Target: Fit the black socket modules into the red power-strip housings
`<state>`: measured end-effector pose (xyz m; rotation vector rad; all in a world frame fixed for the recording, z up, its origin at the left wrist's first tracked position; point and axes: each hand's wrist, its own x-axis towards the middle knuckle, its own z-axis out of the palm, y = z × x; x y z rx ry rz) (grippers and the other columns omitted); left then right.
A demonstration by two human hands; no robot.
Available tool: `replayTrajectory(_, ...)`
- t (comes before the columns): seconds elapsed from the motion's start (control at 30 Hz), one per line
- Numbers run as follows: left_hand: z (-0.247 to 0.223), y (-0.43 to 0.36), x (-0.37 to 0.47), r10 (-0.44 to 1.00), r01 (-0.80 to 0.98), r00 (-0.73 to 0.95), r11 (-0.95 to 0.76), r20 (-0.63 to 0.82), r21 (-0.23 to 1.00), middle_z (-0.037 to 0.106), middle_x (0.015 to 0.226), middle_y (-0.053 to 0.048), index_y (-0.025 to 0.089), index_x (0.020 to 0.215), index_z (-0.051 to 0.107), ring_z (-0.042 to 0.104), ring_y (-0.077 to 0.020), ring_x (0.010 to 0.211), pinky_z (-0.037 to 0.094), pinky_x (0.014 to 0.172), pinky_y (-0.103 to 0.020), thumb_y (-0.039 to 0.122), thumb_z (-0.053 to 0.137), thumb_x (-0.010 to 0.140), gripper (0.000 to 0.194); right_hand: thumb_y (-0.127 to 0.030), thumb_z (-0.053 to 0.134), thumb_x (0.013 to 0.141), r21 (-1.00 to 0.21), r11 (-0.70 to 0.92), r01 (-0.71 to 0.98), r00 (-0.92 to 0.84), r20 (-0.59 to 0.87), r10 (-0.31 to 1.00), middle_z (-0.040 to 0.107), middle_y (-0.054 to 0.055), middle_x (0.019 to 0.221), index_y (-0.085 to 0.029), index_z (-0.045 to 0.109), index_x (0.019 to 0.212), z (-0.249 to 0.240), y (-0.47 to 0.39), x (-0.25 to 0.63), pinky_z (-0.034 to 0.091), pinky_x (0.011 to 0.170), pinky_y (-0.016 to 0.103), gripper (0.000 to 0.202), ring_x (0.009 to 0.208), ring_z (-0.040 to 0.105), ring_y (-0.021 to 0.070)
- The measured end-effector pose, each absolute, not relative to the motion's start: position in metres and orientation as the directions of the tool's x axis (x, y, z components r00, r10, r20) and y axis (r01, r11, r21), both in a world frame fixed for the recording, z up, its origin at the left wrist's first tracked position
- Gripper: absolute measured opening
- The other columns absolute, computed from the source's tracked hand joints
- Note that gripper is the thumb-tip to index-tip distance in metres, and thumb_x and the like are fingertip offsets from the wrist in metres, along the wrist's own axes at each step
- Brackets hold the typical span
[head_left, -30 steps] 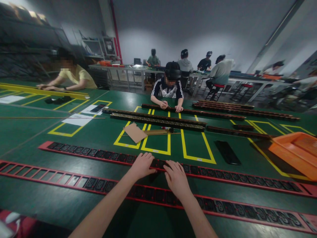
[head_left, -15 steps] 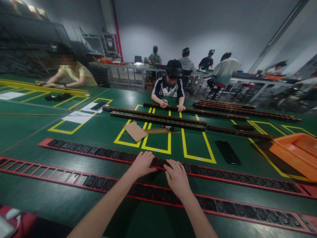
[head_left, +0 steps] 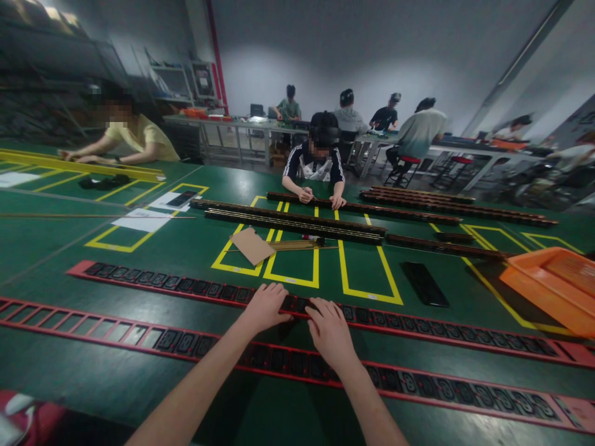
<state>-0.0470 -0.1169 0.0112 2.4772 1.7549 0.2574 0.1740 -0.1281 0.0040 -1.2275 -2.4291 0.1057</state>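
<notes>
Two long red socket strips with black sockets set along them lie across the green table in front of me. On the farther socket strip (head_left: 385,322), my left hand (head_left: 267,308) is near the middle, fingers over the top and thumb at the near side. Just right of it, my right hand (head_left: 329,328) grips the same strip with bent fingers; a short stretch of sockets shows between the hands. My forearms cross above the nearer socket strip (head_left: 418,391), which has several open slots at its left end. The undersides of my fingers are hidden.
Beyond the strips lie a brown cardboard piece (head_left: 252,246), long dark rails (head_left: 297,224) and a black phone-like slab (head_left: 424,284). An orange bin (head_left: 553,285) stands at the right. Across the table a person (head_left: 316,161) handles a dark rail; another person (head_left: 134,139) sits at the left.
The view has shifted very slightly. Both hands keep the same places on the farther socket strip, with hardly any change in the fingers.
</notes>
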Motion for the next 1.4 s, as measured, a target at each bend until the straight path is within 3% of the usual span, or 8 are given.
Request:
replayTrajectory(0.5, 0.012, -0.117, -0.044, 0.93, 0.915, 0.364, -0.368, 0.051, 0.165, 0.061, 0.103, -0.005, 0.021, 0.102, 0.057, 0.055, -0.0246, 0.099, 0.039, 0.084, -0.037, 0.045, 0.073, 0.074, 0.04, -0.013, 0.051, 0.089, -0.283, 0.588, 0.758, -0.5, 0.325, 0.802, 0.06, 0.007, 0.132, -0.023, 0.061, 0.122, 0.005, -0.13, 0.173, 0.034, 0.111, 0.048, 0.036, 0.125, 0.051, 0.024)
replayTrajectory(0.63, 0.01, -0.119, -0.038, 0.914, 0.898, 0.404, -0.405, 0.039, 0.172, 0.061, 0.1, -0.004, 0.022, 0.097, 0.057, 0.056, -0.0245, 0.099, 0.04, 0.085, -0.037, 0.048, 0.075, 0.071, 0.041, -0.021, 0.059, 0.088, -0.257, 0.564, 0.785, -0.494, 0.291, 0.819, 0.059, 0.008, 0.134, -0.024, 0.055, 0.132, 0.001, -0.129, 0.173, 0.032, 0.111, 0.049, 0.044, 0.126, 0.051, 0.0248)
replayTrajectory(0.8, 0.009, -0.121, -0.034, 0.911, 0.895, 0.41, -0.409, 0.034, 0.177, 0.062, 0.101, -0.005, 0.022, 0.098, 0.057, 0.056, -0.0254, 0.1, 0.041, 0.084, -0.038, 0.049, 0.075, 0.07, 0.042, -0.03, 0.068, 0.084, -0.245, 0.525, 0.815, -0.475, 0.238, 0.847, 0.065, 0.008, 0.123, -0.024, 0.055, 0.13, -0.002, -0.127, 0.172, 0.035, 0.107, 0.047, 0.048, 0.117, 0.056, 0.0254)
replayTrajectory(0.97, 0.01, -0.122, -0.035, 0.913, 0.894, 0.404, -0.407, 0.053, 0.187, 0.062, 0.102, -0.004, 0.023, 0.1, 0.058, 0.055, -0.0253, 0.099, 0.04, 0.083, -0.038, 0.049, 0.075, 0.07, 0.043, -0.028, 0.066, 0.086, -0.271, 0.498, 0.824, -0.434, 0.262, 0.862, 0.065, 0.008, 0.122, -0.025, 0.057, 0.128, -0.003, -0.129, 0.17, 0.031, 0.11, 0.049, 0.043, 0.116, 0.056, 0.0254)
replayTrajectory(1.17, 0.01, -0.122, -0.044, 0.943, 0.923, 0.32, -0.333, 0.098, 0.193, 0.063, 0.108, -0.004, 0.025, 0.109, 0.058, 0.055, -0.0255, 0.102, 0.038, 0.086, -0.039, 0.054, 0.073, 0.072, 0.05, -0.021, 0.062, 0.086, -0.246, 0.382, 0.891, -0.306, 0.297, 0.904, 0.064, 0.009, 0.121, -0.024, 0.056, 0.129, -0.004, -0.128, 0.174, 0.023, 0.112, 0.058, 0.043, 0.118, 0.052, 0.0289)
replayTrajectory(1.4, 0.005, -0.119, -0.051, 0.955, 0.934, 0.274, -0.292, 0.111, 0.207, 0.063, 0.107, -0.004, 0.023, 0.107, 0.059, 0.055, -0.0258, 0.103, 0.038, 0.086, -0.039, 0.053, 0.073, 0.073, 0.048, -0.015, 0.06, 0.084, -0.201, 0.316, 0.927, -0.25, 0.297, 0.922, 0.055, 0.013, 0.138, -0.02, 0.053, 0.135, -0.006, -0.129, 0.177, 0.024, 0.112, 0.062, 0.052, 0.133, 0.042, 0.0344)
